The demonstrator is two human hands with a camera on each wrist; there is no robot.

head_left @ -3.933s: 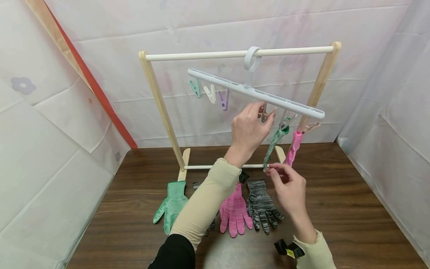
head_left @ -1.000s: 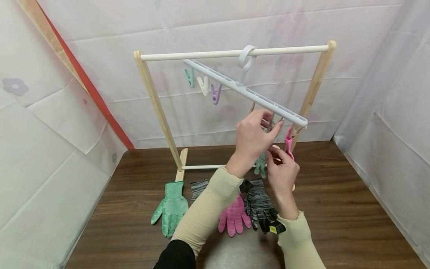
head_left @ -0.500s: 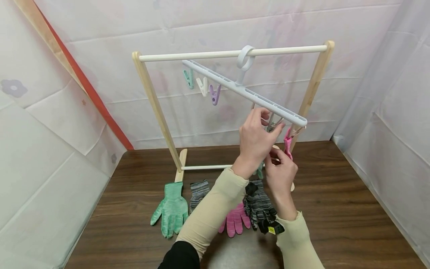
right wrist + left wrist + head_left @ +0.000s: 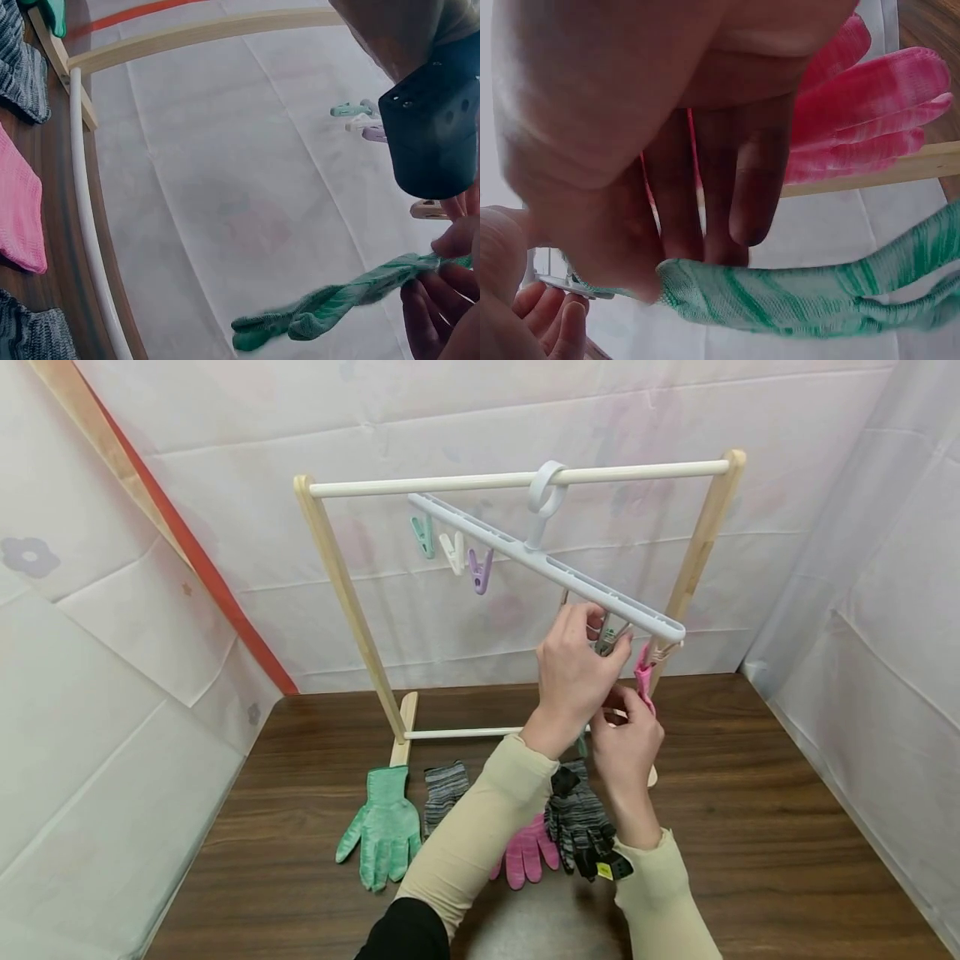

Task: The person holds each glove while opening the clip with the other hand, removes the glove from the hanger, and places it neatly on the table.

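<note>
1. A green knit glove (image 4: 330, 304), twisted into a thin rope with its fingers dangling, hangs from a clip (image 4: 609, 642) under the low end of the hanger (image 4: 547, 568).
2. The left hand (image 4: 573, 672) is raised to that clip, fingers curled round it and pinching; the left wrist view shows the glove's ribbed cuff (image 4: 705, 289) tucked under its fingertips.
3. The right hand (image 4: 626, 743), just at 5 o'clock of the left one, pinches the same glove close below the clip, as the right wrist view shows.
4. A pink knit glove (image 4: 643, 678) hangs from the next clip at 3 o'clock of the hands, touching them or nearly so.
5. The hanger is a long, slotted, white plastic bar, tilted down toward 4 o'clock, looped by a ring (image 4: 546, 489) over the round white rail (image 4: 420, 485) of a pale wooden rack (image 4: 341, 602).
6. Three small pegs (image 4: 453, 550), mint, white and lilac, hang bare at the bar's high end.
7. On the dark wood-grain table (image 4: 750, 827), at 7 o'clock of the hands, lie flat gloves: a green one (image 4: 382, 827), a grey striped one (image 4: 444, 787), a pink one (image 4: 528, 856) and another grey one (image 4: 577, 818).
8. Creased white sheeting (image 4: 112, 693) walls the space.
</note>
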